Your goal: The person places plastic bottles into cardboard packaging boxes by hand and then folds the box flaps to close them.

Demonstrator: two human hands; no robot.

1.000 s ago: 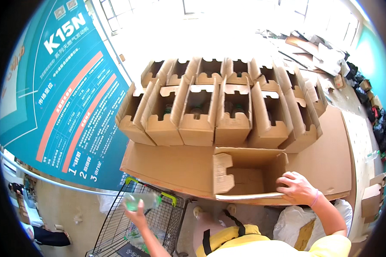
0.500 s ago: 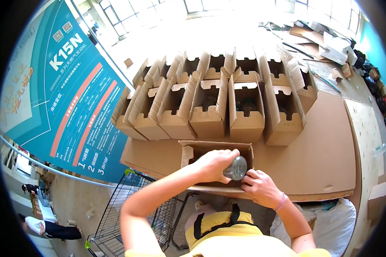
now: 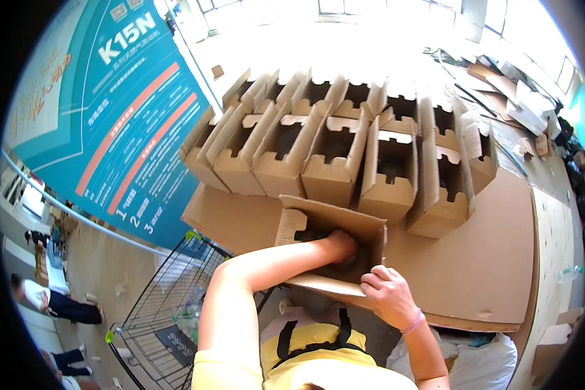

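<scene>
Risk: open carton (image 3: 331, 244) sits at near edge of cardboard-covered table (image 3: 487, 260); push from inside could tip or slide it off toward wire cart (image 3: 166, 312) below-left. Front flap could buckle under grip.

Left hand (image 3: 340, 246) plunged wrist-deep into carton, forearm reaching in from carton's left; grip hidden, cannot tell.

Right hand (image 3: 389, 296) at carton's near-right corner, fingers curled over front flap, steadying.

Row of packed cartons (image 3: 331, 149) just behind open carton.
</scene>
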